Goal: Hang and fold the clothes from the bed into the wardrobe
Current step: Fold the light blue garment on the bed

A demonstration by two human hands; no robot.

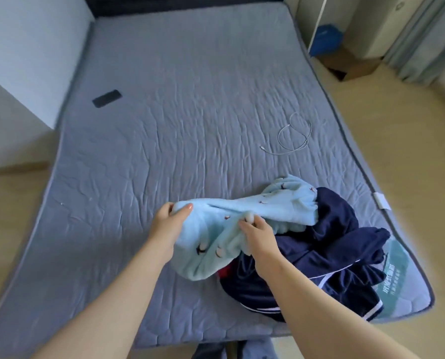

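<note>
In the head view, a teal label (pixel 392 268) is being shown on the near right corner of the grey mattress (pixel 190 112). White characters are printed on it, but they are being seen at an angle and blurred, so they cannot be read. A small white tag (pixel 380 200) is sticking out at the mattress's right edge, and no writing can be made out on it.

A light blue garment (pixel 275 203) with small dark and white motifs is being held over the near right part of the mattress. Its left end is being gripped by the left hand (pixel 168 221), thumb on top and fingers curled underneath. A fold near its middle is being pinched by the right hand (pixel 255 233), whose fingers are curled into the fabric. Its far end is lying on a heap of navy clothes with white stripes (pixel 338 229). A scrap of red fabric (pixel 225 272) is being almost wholly hidden beneath both.

A dark phone (pixel 106 98) is lying near the left edge, and a white cable (pixel 294 136) is lying coiled towards the right, well apart from the clothes. Both forearms are being cut off by the lower border.
</note>
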